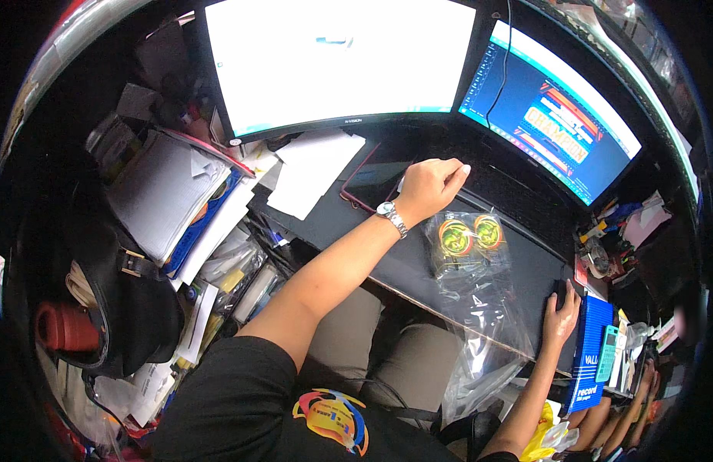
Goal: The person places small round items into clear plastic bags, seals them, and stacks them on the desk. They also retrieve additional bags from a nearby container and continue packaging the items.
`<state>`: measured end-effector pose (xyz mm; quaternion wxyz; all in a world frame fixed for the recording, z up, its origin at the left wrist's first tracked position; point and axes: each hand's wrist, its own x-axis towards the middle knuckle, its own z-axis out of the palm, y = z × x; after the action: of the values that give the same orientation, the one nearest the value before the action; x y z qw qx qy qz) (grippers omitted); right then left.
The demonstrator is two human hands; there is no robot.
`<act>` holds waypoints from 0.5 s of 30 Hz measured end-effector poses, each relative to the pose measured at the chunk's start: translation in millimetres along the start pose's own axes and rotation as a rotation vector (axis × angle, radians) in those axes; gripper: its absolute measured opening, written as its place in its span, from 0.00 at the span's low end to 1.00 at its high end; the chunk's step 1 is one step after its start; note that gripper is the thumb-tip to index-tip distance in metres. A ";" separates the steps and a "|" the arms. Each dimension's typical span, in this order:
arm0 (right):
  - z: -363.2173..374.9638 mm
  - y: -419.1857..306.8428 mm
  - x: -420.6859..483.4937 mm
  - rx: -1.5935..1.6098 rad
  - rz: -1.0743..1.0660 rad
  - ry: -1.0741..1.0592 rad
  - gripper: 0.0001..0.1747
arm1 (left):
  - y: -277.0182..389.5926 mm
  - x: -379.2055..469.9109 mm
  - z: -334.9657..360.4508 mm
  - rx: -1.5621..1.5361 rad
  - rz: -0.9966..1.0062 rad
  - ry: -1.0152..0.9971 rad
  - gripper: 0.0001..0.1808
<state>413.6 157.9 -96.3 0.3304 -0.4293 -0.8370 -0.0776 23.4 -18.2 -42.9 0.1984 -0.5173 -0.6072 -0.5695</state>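
My left hand (432,187), with a metal-banded wristwatch (392,218) on the wrist, is raised over the black desk (402,254). Its fingers are curled in, and nothing shows in them. Just below it on the desk lies a clear plastic bag (474,277) with two round green, red and gold emblems (455,237) at its upper end. The bag's lower end hangs over the desk's front edge. At the desk's right side, my right hand (562,315) rests on a dark computer mouse (559,290), mostly covered by the fingers.
Two lit monitors (345,63) (555,115) stand behind the desk. A dark tablet-like device (379,176) and white papers (313,170) lie left. A blue record book (590,352) bears a teal calculator (607,353). Paper stacks (166,190) and a black bag (137,306) crowd the left. Another person's arms (636,398) show lower right.
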 end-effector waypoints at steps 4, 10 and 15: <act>0.3 0.0 -0.8 -0.023 0.010 -0.013 0.28 | -4.5 -0.5 -0.9 0.028 -0.023 -0.001 0.16; 0.8 -2.3 -0.9 -0.028 0.035 -0.002 0.31 | -6.8 -1.6 -0.6 0.002 -0.103 0.010 0.18; -0.2 -2.4 -1.7 -0.037 0.044 -0.006 0.32 | -6.8 -2.7 0.0 -0.035 -0.146 0.015 0.18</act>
<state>412.5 155.2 -96.8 0.3218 -0.4536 -0.8268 -0.0844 18.6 -18.0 -48.5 0.1518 -0.4706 -0.6319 -0.5968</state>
